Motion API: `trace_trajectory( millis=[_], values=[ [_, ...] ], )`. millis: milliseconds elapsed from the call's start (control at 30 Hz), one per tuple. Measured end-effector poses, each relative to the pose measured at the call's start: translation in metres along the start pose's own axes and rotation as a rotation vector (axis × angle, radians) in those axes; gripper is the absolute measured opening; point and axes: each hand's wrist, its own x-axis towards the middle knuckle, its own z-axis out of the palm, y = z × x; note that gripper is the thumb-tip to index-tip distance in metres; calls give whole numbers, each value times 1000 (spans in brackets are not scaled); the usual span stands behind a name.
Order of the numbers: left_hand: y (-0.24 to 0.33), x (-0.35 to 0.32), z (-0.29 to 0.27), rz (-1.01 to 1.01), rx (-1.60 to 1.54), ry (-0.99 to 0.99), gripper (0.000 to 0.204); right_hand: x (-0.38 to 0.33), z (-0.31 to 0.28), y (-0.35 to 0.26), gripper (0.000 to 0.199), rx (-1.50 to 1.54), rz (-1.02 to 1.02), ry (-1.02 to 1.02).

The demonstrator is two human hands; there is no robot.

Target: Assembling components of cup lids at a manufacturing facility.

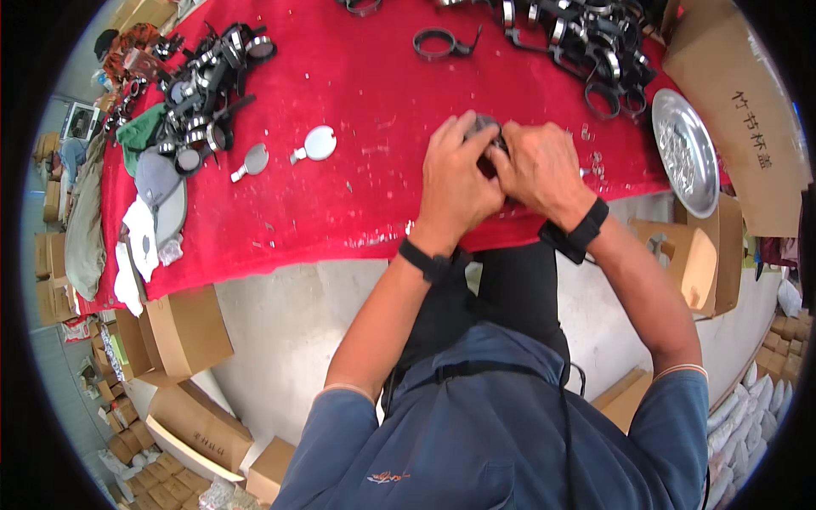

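Both my hands meet over the near part of the red cloth, closed around a small dark rounded part [483,127]. My left hand [455,174] grips it from the left, with its fingers bent over the top. My right hand [541,168] presses in from the right, thumb and fingers pinched against it. Most of the part is hidden by my fingers, so its exact kind is unclear. To the left lie a pale round disc with a tab [320,143] and a greyer tabbed disc [255,159]. Farther off is a loose black ring with a strap [434,42].
Black-and-silver ringed parts are heaped at left [204,102] and far right [595,42]. A metal tray [702,192] of small clear pieces stands at the right edge, beside a tall cardboard box [748,76]. A grey cap [158,177] lies left on the red cloth [340,204].
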Motion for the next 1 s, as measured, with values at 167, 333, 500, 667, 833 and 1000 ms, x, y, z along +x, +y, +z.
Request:
trace_trajectory(
  millis=[167, 333, 500, 667, 833, 1000],
  values=[
    [4, 12, -4, 48, 30, -5, 33, 0, 5, 0, 33, 20, 45, 40],
    [5, 13, -6, 63, 76, 30, 33, -5, 2, -5, 34, 4, 47, 95],
    [8, 12, -13, -24, -5, -99, 38, -18, -1, -9, 40, 94, 138, 43],
    [5, 5, -28, -104, -21, -263, 72, -27, -5, 23, 29, 296, 196, -22],
    [2, 8, -38, -109, -18, -362, 78, -21, -10, 52, 22, 264, 173, 123],
    [1, 10, -42, -166, -57, -421, 79, -11, 0, 80, 16, 94, 5, 251]
  ],
)
